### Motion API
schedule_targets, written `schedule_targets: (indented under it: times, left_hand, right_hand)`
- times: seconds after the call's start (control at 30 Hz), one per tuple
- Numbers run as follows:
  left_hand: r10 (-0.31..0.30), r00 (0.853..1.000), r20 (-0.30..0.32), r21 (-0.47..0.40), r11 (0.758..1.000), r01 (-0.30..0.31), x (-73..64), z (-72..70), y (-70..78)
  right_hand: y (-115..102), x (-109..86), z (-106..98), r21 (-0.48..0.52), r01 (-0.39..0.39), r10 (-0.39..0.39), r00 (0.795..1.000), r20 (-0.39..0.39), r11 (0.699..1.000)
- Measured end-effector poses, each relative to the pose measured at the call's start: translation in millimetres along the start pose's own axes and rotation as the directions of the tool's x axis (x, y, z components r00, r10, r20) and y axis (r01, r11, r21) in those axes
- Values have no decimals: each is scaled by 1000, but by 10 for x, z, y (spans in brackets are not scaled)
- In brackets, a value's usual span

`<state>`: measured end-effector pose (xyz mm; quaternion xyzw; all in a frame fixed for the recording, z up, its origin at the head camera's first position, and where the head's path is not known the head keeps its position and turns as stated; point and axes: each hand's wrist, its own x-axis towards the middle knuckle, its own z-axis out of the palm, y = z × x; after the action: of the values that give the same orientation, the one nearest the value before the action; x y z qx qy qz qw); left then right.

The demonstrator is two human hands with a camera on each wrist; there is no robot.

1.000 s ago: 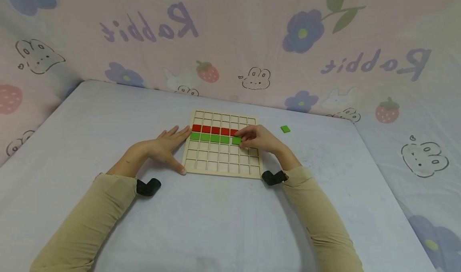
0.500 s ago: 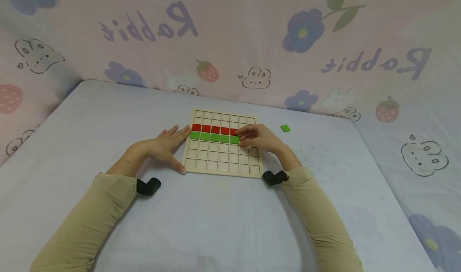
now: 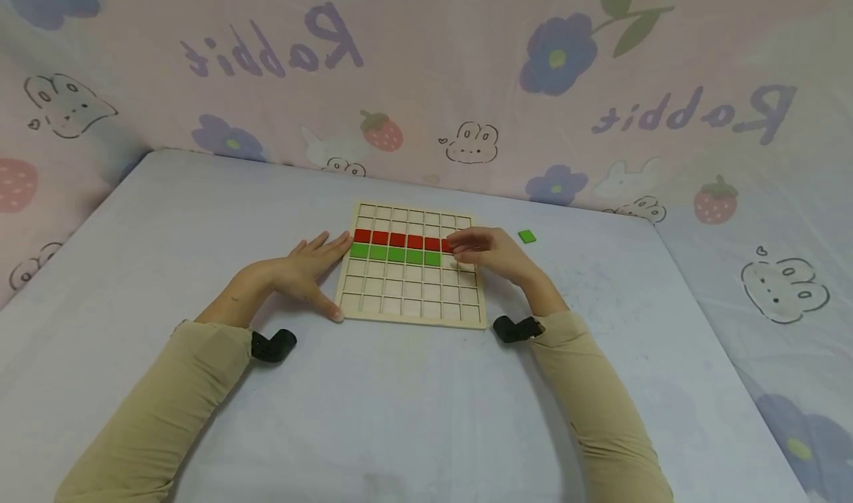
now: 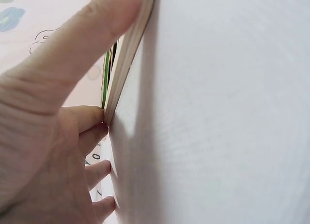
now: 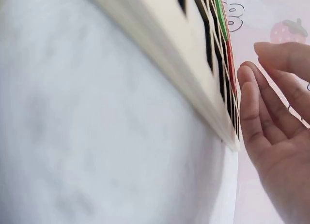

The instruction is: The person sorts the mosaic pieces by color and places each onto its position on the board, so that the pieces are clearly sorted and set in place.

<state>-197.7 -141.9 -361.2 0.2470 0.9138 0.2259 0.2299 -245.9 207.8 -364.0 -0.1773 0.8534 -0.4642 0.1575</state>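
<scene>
A square wooden grid board [image 3: 413,321] lies on the table. A row of red tiles [image 3: 397,239] crosses it, and a row of green tiles [image 3: 396,254] lies just on the near side. My left hand [image 3: 303,275] is spread along the board's left side, thumb at the near left corner; the left wrist view shows the thumb against the board's wooden edge [image 4: 127,54]. Over the right end of the rows hovers my right hand [image 3: 496,255], covering part of the red row. Its fingers are loosely bent with nothing between thumb and fingertips in the right wrist view.
One loose green tile [image 3: 527,236] lies on the table [image 3: 400,414] beyond the right hand, off the board. A patterned cloth [image 3: 426,81] hangs behind the table's far edge. Black wrist pieces [image 3: 274,346] stick out at both sleeves.
The green tile under the right fingers went from sitting askew to lying flat at the right end of the green row. The right hand then let go and shifted right; the left stayed put.
</scene>
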Motion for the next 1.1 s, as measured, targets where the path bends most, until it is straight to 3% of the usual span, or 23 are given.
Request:
schedule_targets:
  times: [0.83,1.1]
  left_hand:
    - [8,1000,-8,1,1000,-8,1,10,-15]
    - [0,1000,-4,-8,1000,0,-2,2,-2]
  right_hand:
    - [173,-166,-209,-6,-56,55,989,-138,998]
    - [233,-204,-293,52,-73,81,982,-173,996]
